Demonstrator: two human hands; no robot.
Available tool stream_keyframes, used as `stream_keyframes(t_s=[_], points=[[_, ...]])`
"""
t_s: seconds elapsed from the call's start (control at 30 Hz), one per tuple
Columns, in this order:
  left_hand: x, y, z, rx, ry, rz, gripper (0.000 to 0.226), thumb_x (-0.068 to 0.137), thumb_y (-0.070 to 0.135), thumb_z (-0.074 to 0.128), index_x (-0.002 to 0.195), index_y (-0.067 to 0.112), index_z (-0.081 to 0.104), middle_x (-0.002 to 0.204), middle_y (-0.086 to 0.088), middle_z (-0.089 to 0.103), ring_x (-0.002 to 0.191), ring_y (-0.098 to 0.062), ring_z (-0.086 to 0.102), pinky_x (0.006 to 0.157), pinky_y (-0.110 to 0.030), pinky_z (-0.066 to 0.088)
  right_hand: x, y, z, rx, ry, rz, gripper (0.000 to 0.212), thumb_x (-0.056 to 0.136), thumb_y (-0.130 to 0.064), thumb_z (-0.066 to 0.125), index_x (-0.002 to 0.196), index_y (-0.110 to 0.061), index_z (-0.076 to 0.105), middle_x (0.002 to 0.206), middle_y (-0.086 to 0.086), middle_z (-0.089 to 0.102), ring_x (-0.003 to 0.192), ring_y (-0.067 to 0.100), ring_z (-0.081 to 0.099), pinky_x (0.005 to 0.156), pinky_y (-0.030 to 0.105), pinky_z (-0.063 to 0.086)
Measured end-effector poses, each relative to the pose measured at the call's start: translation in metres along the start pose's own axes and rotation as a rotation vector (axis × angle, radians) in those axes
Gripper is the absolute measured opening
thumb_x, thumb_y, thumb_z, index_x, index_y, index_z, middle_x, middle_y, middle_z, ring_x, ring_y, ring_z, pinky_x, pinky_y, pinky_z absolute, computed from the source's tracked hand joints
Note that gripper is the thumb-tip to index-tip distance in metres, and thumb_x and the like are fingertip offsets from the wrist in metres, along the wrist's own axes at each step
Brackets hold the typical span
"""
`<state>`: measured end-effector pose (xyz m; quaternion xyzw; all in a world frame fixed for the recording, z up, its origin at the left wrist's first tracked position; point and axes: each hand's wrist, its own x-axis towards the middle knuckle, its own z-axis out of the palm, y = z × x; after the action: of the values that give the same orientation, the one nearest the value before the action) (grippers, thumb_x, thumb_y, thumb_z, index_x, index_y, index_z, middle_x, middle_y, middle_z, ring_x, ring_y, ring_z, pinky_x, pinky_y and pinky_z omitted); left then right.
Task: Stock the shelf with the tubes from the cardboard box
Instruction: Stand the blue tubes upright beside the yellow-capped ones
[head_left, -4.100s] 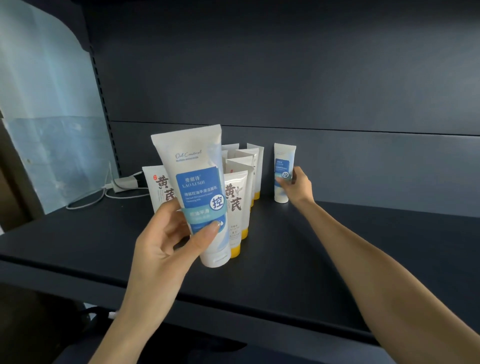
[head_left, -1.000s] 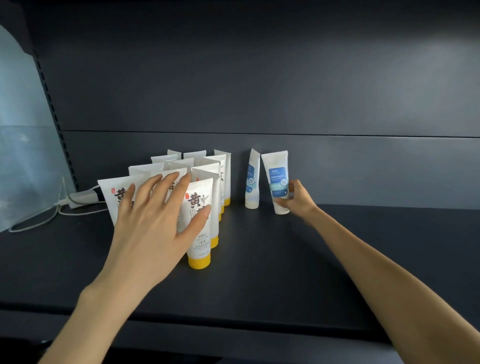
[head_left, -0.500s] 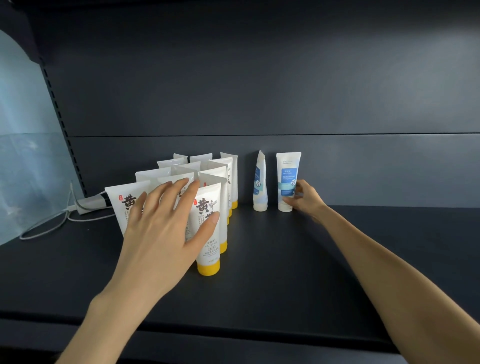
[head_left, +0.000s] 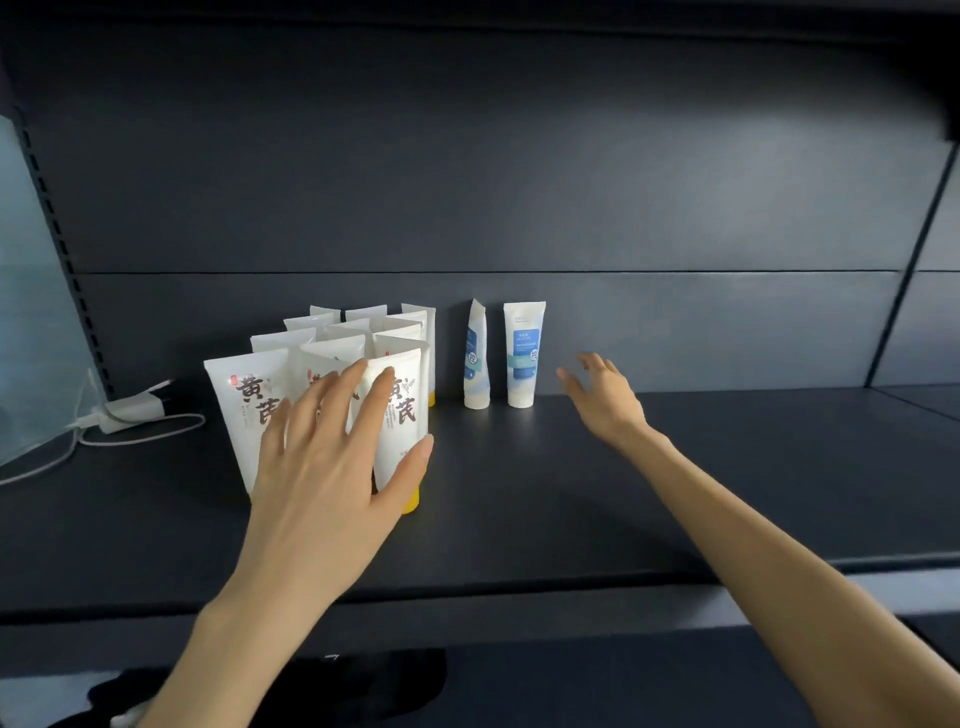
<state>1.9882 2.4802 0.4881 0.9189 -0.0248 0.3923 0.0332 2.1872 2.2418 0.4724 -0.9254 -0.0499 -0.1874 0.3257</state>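
Note:
Several white tubes with yellow caps (head_left: 402, 415) stand in rows on the dark shelf (head_left: 519, 493), left of centre. My left hand (head_left: 332, 467) lies flat with straight fingers against the front tubes of that group. Behind and to the right stand two white-and-blue tubes: one turned edge-on (head_left: 476, 358), one facing me (head_left: 523, 353). My right hand (head_left: 602, 395) hovers just right of the facing tube, fingers loosely spread, holding nothing and apart from the tube. The cardboard box is out of view.
A white plug with a cable (head_left: 130, 410) lies at the shelf's back left, beside a pale translucent panel (head_left: 31, 338). The dark back wall (head_left: 519, 182) rises behind the tubes. The shelf's right part (head_left: 753, 457) is bare.
My right hand has let go of the facing blue tube and pulled back to the right. That tube now stands upright alone. My left hand stays against the yellow-capped tubes.

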Motion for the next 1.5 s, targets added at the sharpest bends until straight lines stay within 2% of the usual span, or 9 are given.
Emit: stream_keyframes(t_s=[0.1, 0.23, 0.53, 0.67, 0.87, 1.03, 1.3, 1.4, 1.5], points=[[-0.013, -0.001, -0.001, -0.044, -0.009, 0.023, 0.068, 0.088, 0.054, 0.029, 0.132, 0.007, 0.051, 0.137, -0.015, 0.05, 0.123, -0.037, 0.048, 0.097, -0.057, 0.041, -0.047, -0.009, -0.023, -0.144, 0.076, -0.051, 0.054, 0.098, -0.047, 0.037, 0.142, -0.015, 0.036, 0.146, 0.006, 0.039, 0.131, 0.029, 0.039, 0.1, 0.044, 0.035], [-0.034, -0.003, -0.007, -0.125, 0.0, 0.069, 0.067, 0.088, 0.053, 0.033, 0.13, 0.005, 0.052, 0.134, -0.017, 0.051, 0.118, -0.039, 0.05, 0.091, -0.055, 0.043, -0.114, -0.013, -0.046, -0.315, 0.152, -0.074, 0.06, 0.096, -0.054, 0.033, 0.144, -0.017, 0.034, 0.15, 0.001, 0.035, 0.139, 0.024, 0.029, 0.114, 0.047, 0.021], [-0.087, 0.005, -0.009, -0.308, -0.068, 0.191, 0.066, 0.09, 0.052, 0.034, 0.131, 0.003, 0.051, 0.133, -0.019, 0.052, 0.118, -0.039, 0.05, 0.093, -0.055, 0.044, -0.257, -0.003, -0.076, -0.583, 0.161, 0.081, 0.076, 0.087, -0.066, 0.018, 0.15, -0.023, 0.021, 0.157, -0.002, 0.02, 0.146, 0.019, 0.011, 0.116, 0.049, 0.009], [-0.105, 0.019, -0.008, -0.349, -0.117, 0.229, 0.066, 0.09, 0.052, 0.034, 0.132, 0.003, 0.05, 0.135, -0.02, 0.05, 0.12, -0.039, 0.05, 0.095, -0.056, 0.043, -0.305, 0.014, -0.094, -0.608, 0.201, 0.187, 0.079, 0.085, -0.068, 0.014, 0.15, -0.024, 0.019, 0.158, -0.001, 0.017, 0.147, 0.021, 0.01, 0.117, 0.05, 0.008], [-0.133, 0.063, -0.004, -0.416, -0.204, 0.278, 0.066, 0.09, 0.053, 0.032, 0.132, 0.005, 0.05, 0.136, -0.018, 0.051, 0.12, -0.037, 0.051, 0.095, -0.055, 0.043, -0.368, 0.046, -0.127, -0.619, 0.25, 0.32, 0.079, 0.086, -0.071, 0.018, 0.15, -0.025, 0.018, 0.158, -0.002, 0.017, 0.147, 0.02, 0.009, 0.117, 0.051, 0.008], [-0.14, 0.112, 0.001, -0.437, -0.256, 0.317, 0.069, 0.089, 0.054, 0.03, 0.133, 0.005, 0.049, 0.136, -0.019, 0.05, 0.121, -0.038, 0.05, 0.096, -0.057, 0.042, -0.417, 0.08, -0.161, -0.676, 0.276, 0.394, 0.09, 0.077, -0.076, 0.003, 0.149, -0.026, 0.021, 0.157, -0.001, 0.02, 0.147, 0.02, 0.012, 0.116, 0.05, 0.008], [-0.187, 0.204, 0.012, -0.41, -0.416, 0.469, 0.073, 0.089, 0.056, 0.027, 0.133, 0.003, 0.049, 0.135, -0.021, 0.051, 0.119, -0.04, 0.051, 0.094, -0.059, 0.043, -0.506, 0.146, -0.208, -0.731, 0.178, 0.57, 0.09, 0.075, -0.078, 0.0, 0.151, -0.031, 0.007, 0.16, -0.005, 0.006, 0.147, 0.017, 0.0, 0.116, 0.052, 0.004], [-0.212, 0.231, 0.021, -0.382, -0.492, 0.501, 0.073, 0.088, 0.056, 0.027, 0.133, 0.004, 0.051, 0.134, -0.021, 0.053, 0.118, -0.041, 0.052, 0.092, -0.06, 0.042, -0.535, 0.168, -0.218, -0.719, 0.146, 0.632, 0.091, 0.074, -0.079, -0.001, 0.151, -0.03, 0.007, 0.16, -0.005, 0.006, 0.147, 0.017, 0.0, 0.116, 0.05, 0.003], [-0.234, 0.253, 0.035, -0.365, -0.584, 0.543, 0.076, 0.087, 0.059, 0.025, 0.135, 0.005, 0.049, 0.135, -0.02, 0.052, 0.121, -0.039, 0.051, 0.093, -0.06, 0.041, -0.562, 0.194, -0.218, -0.708, 0.109, 0.701, 0.087, 0.079, -0.077, 0.007, 0.151, -0.028, 0.012, 0.159, -0.003, 0.011, 0.147, 0.018, 0.005, 0.116, 0.05, 0.005]])
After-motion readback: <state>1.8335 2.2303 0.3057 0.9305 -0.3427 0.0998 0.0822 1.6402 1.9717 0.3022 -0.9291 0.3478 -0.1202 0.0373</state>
